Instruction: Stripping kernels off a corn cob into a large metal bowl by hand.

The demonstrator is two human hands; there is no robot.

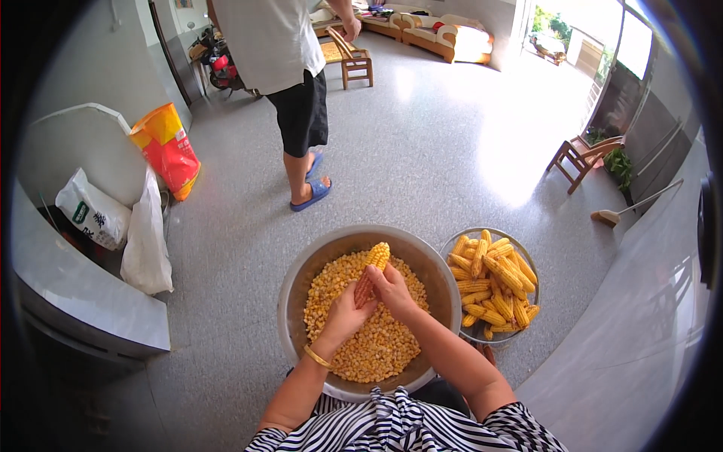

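Observation:
A corn cob point(378, 255) is held in both my hands above a large metal basin. Its far end bears yellow kernels, while the reddish lower part is bare. My left hand point(345, 314) is closed round the bare lower end. The fingers of my right hand point(391, 289) grip the cob's middle, close to the kernels. Loose yellow corn kernels point(375, 353) cover the bottom of the basin point(291, 288). Beside the basin on the right, a round metal tray point(538, 265) holds a pile of corn cobs point(502, 277) with kernels on them.
A person point(299, 113) in blue slippers stands beyond the basin. Sacks point(148, 237) and a red-yellow bag point(169, 150) stand at left. A wooden chair point(582, 158) and a broom point(607, 217) are at right. Another chair point(356, 62) and sofas point(446, 39) are farther back.

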